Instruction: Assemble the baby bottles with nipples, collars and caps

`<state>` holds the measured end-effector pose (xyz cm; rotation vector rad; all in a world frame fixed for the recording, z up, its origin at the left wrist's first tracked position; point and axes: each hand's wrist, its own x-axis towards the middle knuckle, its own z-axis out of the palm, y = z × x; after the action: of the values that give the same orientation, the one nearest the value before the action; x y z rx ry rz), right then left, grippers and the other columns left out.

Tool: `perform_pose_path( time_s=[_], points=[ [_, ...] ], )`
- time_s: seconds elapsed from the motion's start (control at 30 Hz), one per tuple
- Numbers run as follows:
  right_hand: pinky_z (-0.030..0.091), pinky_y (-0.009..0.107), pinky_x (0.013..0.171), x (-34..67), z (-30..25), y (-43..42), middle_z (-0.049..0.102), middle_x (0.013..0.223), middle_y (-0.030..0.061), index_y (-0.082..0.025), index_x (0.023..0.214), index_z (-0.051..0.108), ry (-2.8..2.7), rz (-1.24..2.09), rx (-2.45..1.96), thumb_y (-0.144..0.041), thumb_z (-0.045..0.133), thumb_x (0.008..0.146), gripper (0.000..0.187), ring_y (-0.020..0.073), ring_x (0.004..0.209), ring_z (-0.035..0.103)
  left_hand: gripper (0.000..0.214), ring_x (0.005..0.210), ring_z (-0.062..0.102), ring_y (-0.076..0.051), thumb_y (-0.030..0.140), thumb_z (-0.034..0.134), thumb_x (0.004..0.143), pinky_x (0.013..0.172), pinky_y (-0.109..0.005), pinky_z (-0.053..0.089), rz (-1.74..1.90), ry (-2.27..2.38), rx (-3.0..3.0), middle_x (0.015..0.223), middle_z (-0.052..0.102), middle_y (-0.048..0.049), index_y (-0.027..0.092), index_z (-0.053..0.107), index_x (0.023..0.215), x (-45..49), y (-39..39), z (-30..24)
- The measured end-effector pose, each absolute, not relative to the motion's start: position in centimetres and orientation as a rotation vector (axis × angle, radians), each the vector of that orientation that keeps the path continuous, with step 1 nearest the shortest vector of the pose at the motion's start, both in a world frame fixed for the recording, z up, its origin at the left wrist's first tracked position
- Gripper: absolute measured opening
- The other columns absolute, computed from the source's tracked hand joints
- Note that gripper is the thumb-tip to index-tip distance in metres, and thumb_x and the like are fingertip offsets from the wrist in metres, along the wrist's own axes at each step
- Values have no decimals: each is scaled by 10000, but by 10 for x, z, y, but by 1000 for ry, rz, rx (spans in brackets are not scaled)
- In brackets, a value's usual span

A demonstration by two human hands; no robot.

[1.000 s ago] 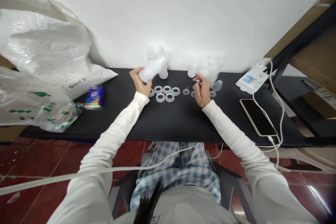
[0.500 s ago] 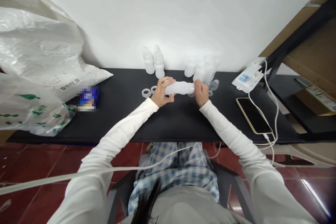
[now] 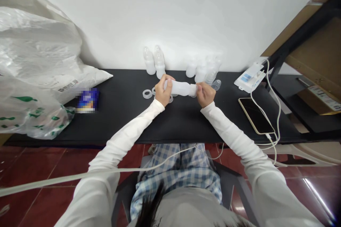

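A milky white baby bottle [image 3: 181, 88] lies sideways between my hands, above the black table. My left hand [image 3: 163, 90] is wrapped round its base end, thumb on the near side. At the neck end, my right hand [image 3: 205, 94] is closed with its fingertips on the collar; what lies inside those fingers is hidden. Just left of my left hand lies a clear ring [image 3: 147, 94], and other rings lie partly hidden under the bottle. A clear dome cap [image 3: 216, 84] rests beyond my right hand.
Two capped bottles [image 3: 160, 62] stand against the wall, with several bottles [image 3: 201, 72] farther right. A phone [image 3: 255, 116] with a cable [image 3: 277, 113] and a white package [image 3: 249, 78] lie right. Plastic bags [image 3: 39, 67] and a blue packet [image 3: 87, 100] occupy the left.
My left thumb has closed onto the bottle, where before it was stretched out below it. My right hand has turned slightly at the neck.
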<state>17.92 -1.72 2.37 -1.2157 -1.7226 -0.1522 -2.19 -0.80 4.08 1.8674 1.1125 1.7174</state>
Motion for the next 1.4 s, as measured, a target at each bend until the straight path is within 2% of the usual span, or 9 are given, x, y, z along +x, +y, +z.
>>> perform_pose_path(
  time_s=[0.17, 0.3, 0.43, 0.57, 0.77, 0.93, 1.1, 1.3, 1.4],
  points=[
    [558, 376, 762, 194, 17, -4, 724, 888, 108, -187, 1004, 726, -2067, -369, -1047, -712, 405, 928, 619, 217, 821, 673, 499, 711, 593, -183, 581, 408, 962, 739, -336, 492, 1614, 1258, 1677, 699, 608, -23, 203, 613, 708, -34, 3, 36],
    [566, 417, 849, 208, 13, 5, 712, 1026, 101, -258, 1032, 734, -2198, -342, -1062, -581, 536, 934, 392, 234, 965, 672, 481, 750, 602, -196, 555, 442, 944, 735, -327, 495, 1622, 1416, 1482, 670, 593, -29, 187, 602, 678, -59, 20, 33],
    [535, 482, 906, 224, 21, 5, 661, 1042, 122, -262, 1044, 723, -1928, -382, -1300, -502, 535, 949, 319, 282, 1035, 636, 545, 692, 602, -182, 686, 407, 910, 618, -311, 494, 1675, 1395, 1221, 694, 589, -33, 188, 593, 789, -79, 36, 35],
    [505, 529, 921, 237, 32, 4, 595, 1099, 146, -242, 1117, 679, -1704, -527, -1349, -565, 546, 921, 400, 321, 1102, 585, 659, 584, 595, -162, 804, 345, 865, 515, -313, 486, 1432, 1056, 1234, 763, 632, -55, 209, 603, 986, -73, 37, 39],
    [466, 535, 913, 273, 39, 15, 560, 1040, 139, -166, 1220, 568, -1503, -596, -1443, -577, 297, 994, 541, 282, 988, 578, 591, 839, 720, -237, 666, 473, 882, 750, -415, 623, 1170, 791, 1363, 1070, 704, -149, 187, 577, 1212, -58, 18, 43],
    [464, 482, 903, 307, 32, 31, 590, 1067, 146, -157, 1167, 560, -1560, -473, -1590, -559, 354, 975, 491, 273, 989, 564, 507, 1081, 695, -317, 508, 485, 889, 966, -545, 582, 1087, 708, 1368, 1230, 668, -188, 160, 589, 1243, -54, 10, 42],
    [466, 481, 839, 312, 9, 40, 608, 977, 159, -140, 1029, 622, -1822, -326, -1787, -600, 441, 924, 505, 288, 927, 551, 515, 1118, 682, -295, 467, 541, 849, 981, -523, 560, 1132, 729, 1422, 1222, 665, -144, 203, 547, 1291, -52, 14, 32],
    [452, 540, 889, 301, 15, 36, 582, 1097, 196, -131, 1153, 633, -1669, -378, -1773, -537, 282, 996, 559, 320, 1024, 549, 557, 1222, 606, -286, 424, 697, 779, 1032, -475, 512, 1430, 971, 1927, 1302, 629, -105, 252, 535, 1283, -55, 18, 22],
    [444, 502, 941, 280, 29, 23, 563, 1171, 186, -144, 1283, 577, -1560, -487, -1544, -485, 180, 1026, 583, 294, 1098, 543, 485, 1266, 579, -293, 331, 660, 832, 1098, -505, 462, 1449, 994, 2346, 1336, 622, -128, 228, 565, 1297, -57, 13, 23]
  ],
)
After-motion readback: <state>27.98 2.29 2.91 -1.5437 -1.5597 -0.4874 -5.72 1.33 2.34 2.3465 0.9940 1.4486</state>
